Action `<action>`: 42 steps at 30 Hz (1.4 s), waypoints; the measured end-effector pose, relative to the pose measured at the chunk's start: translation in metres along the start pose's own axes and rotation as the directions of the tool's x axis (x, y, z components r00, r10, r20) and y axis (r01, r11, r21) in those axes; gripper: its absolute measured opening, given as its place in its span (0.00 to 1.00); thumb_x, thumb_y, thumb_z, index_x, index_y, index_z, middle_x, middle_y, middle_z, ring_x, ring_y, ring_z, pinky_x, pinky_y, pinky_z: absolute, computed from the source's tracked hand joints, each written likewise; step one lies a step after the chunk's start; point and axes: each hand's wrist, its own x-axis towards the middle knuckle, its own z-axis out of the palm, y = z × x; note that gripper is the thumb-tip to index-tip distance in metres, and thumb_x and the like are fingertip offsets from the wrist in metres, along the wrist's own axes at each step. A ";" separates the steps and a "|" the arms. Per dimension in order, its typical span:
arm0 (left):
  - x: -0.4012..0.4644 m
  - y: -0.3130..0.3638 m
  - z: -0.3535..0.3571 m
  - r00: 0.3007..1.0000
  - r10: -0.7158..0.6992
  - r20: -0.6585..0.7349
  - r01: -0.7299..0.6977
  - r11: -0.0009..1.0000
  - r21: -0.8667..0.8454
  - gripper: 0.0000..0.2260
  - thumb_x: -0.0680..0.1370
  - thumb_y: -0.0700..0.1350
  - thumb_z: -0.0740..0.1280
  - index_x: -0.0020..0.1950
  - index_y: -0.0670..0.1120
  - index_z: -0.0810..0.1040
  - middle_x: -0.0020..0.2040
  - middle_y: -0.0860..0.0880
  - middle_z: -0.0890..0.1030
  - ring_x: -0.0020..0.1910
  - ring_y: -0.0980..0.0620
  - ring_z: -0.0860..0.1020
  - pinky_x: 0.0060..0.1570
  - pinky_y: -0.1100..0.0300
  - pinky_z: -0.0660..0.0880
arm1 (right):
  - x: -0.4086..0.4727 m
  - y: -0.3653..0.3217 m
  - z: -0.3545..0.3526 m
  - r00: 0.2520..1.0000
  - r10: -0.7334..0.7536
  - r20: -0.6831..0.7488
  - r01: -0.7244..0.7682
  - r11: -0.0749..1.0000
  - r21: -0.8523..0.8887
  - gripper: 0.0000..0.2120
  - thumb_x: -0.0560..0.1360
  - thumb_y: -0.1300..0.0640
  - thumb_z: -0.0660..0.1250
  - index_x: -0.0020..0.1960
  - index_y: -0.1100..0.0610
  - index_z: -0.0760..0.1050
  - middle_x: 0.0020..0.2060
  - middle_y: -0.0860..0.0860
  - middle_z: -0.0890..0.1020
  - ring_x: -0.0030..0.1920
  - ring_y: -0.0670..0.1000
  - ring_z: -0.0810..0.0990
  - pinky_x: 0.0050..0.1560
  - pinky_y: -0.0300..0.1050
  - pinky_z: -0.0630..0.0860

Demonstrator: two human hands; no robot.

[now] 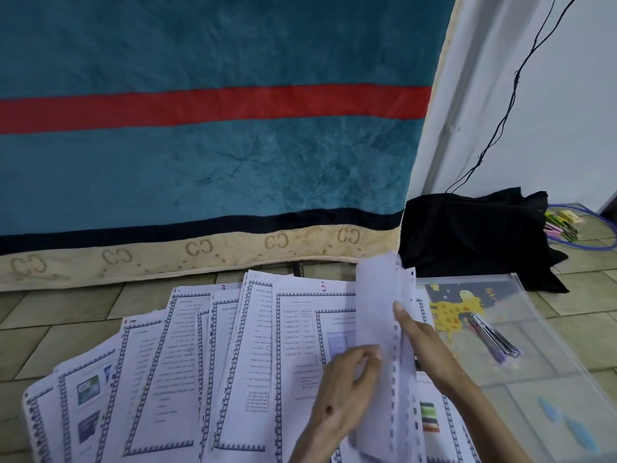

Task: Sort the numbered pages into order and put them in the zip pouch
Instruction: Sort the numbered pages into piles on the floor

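Note:
Several printed pages [187, 355] with blue patterned borders lie fanned across the tiled floor; handwritten numbers 3 and 2 show at two top edges. One page [377, 312] stands lifted on edge at the right of the fan. My left hand [344, 392] pinches its lower part, and my right hand [420, 342] holds it from behind with a finger along its edge. A clear zip pouch [534, 362] with a yellow giraffe print lies flat to the right, touching the pages.
A teal blanket [200, 145] with a red stripe hangs behind the pages. A black bag [474, 235] sits at the back right with a cable running up the wall. A bundle of pens [494, 335] lies at the pouch. Coloured items lie far right.

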 end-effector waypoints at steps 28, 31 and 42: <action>0.033 0.001 -0.017 0.911 -0.328 0.251 0.413 0.743 -0.526 0.32 0.77 0.65 0.41 0.52 0.50 0.81 0.50 0.51 0.84 0.53 0.50 0.80 0.50 0.57 0.75 | 0.004 -0.004 0.016 0.993 -0.068 0.094 0.104 0.879 -0.465 0.11 0.75 0.46 0.65 0.49 0.53 0.77 0.45 0.47 0.83 0.46 0.45 0.81 0.38 0.27 0.69; 0.024 -0.012 -0.029 0.926 -0.377 -0.020 0.334 0.842 -0.423 0.23 0.80 0.58 0.52 0.64 0.44 0.75 0.57 0.47 0.80 0.53 0.52 0.78 0.52 0.59 0.73 | 0.010 0.001 0.019 0.994 -0.103 0.027 0.102 0.852 -0.514 0.05 0.77 0.60 0.62 0.50 0.55 0.76 0.44 0.55 0.82 0.45 0.55 0.81 0.31 0.27 0.68; 0.012 -0.035 -0.039 0.943 -0.241 -0.228 0.229 0.970 -0.076 0.19 0.80 0.57 0.53 0.55 0.51 0.79 0.51 0.55 0.79 0.49 0.57 0.76 0.46 0.73 0.72 | 0.013 -0.005 0.014 0.994 -0.083 0.069 0.101 0.935 -0.339 0.21 0.80 0.61 0.54 0.71 0.46 0.63 0.69 0.52 0.71 0.53 0.46 0.78 0.48 0.34 0.73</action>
